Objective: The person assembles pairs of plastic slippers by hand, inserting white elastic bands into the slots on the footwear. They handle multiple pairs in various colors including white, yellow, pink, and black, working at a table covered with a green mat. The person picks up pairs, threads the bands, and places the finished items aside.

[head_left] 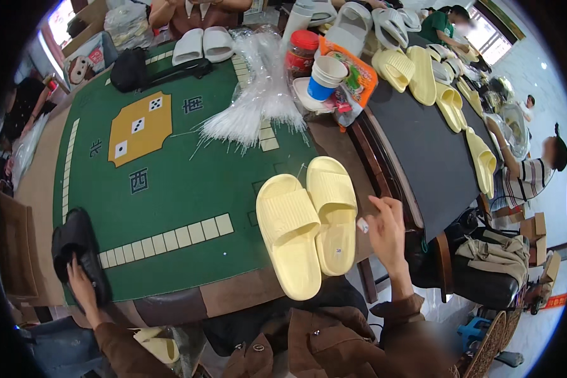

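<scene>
At the table's left corner my left hand (pixel 82 286) grips a black slipper (pixel 75 242), its fingers laid over the footbed and its thumb hidden. Two pale yellow slippers, a left one (pixel 288 233) and a right one (pixel 331 208), lie side by side at the table's right edge, toes pointing away from me. A small label is on the right one's footbed. Just to the right of them, touching neither, is my right hand (pixel 389 236) with curled fingers. A small white sticker-like piece (pixel 362 225) shows at its fingertips.
Clear plastic ties (pixel 255 107) lie in a bundle on the green tabletop (pixel 189 183). Behind are white slippers (pixel 217 44), a black bag (pixel 129 69), a red-lidded jar (pixel 302 53) and paper cups (pixel 327 77). More slippers line the dark table (pixel 416 151) at right, where other people sit.
</scene>
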`<state>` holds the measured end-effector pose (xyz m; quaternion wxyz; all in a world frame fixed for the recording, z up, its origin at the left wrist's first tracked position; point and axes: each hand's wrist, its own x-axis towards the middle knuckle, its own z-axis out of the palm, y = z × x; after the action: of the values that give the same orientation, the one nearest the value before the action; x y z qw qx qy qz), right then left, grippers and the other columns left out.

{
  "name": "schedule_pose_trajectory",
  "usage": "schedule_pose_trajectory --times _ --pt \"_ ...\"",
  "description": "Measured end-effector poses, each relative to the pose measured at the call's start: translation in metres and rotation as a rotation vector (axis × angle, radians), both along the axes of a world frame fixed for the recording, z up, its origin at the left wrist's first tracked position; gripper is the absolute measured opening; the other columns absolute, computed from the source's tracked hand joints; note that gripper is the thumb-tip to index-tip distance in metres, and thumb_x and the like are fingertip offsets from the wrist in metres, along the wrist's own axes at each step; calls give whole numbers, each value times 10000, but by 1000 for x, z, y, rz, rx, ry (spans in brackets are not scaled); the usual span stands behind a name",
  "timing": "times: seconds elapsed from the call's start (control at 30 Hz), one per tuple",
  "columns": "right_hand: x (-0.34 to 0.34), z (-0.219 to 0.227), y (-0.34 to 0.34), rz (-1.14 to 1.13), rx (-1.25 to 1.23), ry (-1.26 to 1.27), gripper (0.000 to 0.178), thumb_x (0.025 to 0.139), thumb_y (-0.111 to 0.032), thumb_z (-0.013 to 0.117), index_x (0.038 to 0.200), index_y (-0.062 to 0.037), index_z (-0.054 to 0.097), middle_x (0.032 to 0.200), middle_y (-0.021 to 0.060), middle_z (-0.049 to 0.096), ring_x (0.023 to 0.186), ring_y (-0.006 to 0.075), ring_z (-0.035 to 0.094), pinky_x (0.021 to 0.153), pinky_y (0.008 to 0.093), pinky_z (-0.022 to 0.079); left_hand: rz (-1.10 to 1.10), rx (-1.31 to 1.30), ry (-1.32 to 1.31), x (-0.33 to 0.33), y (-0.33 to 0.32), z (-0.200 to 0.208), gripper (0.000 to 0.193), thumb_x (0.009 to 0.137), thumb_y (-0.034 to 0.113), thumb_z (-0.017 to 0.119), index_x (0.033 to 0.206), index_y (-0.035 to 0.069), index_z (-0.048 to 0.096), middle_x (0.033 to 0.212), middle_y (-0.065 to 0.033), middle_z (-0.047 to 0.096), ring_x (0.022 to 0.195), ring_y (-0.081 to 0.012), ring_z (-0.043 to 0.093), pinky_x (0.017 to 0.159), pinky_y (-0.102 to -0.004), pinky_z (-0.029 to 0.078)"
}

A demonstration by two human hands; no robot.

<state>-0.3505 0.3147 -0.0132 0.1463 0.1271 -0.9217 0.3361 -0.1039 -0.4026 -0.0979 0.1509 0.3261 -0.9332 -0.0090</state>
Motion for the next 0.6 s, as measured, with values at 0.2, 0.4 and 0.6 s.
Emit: schedule_pose_trajectory --times 0.2,0.4,0.6 --pt "-34 -43 -1 87 -118 -189 605 819 -80 719 1371 -9 482 1216 120 473 872 170 547 712 270 489 201 -324 -111 -1 0 -2 419 986 117 470 1404 114 495 1479 -245 390 1347 -458 373 1074 -514 353" --pt "-36 -61 -2 3 12 -60 616 776 -30 682 1356 -22 472 1214 175 518 1095 377 571 857 408 510 -627 315 199 -100 364 91 335 906 122 575 1221 18 624 1241 -201 575 1183 -355 547 1030 -439 412" --pt "-24 -47 -24 -23 48 -56 555 791 -19 623 1327 -28 479 1219 175 513 1064 403 585 853 437 520 -944 657 138 -147 488 73 578 830 162 684 1377 81 517 1338 -261 441 1201 -435 461 1023 -490 385"
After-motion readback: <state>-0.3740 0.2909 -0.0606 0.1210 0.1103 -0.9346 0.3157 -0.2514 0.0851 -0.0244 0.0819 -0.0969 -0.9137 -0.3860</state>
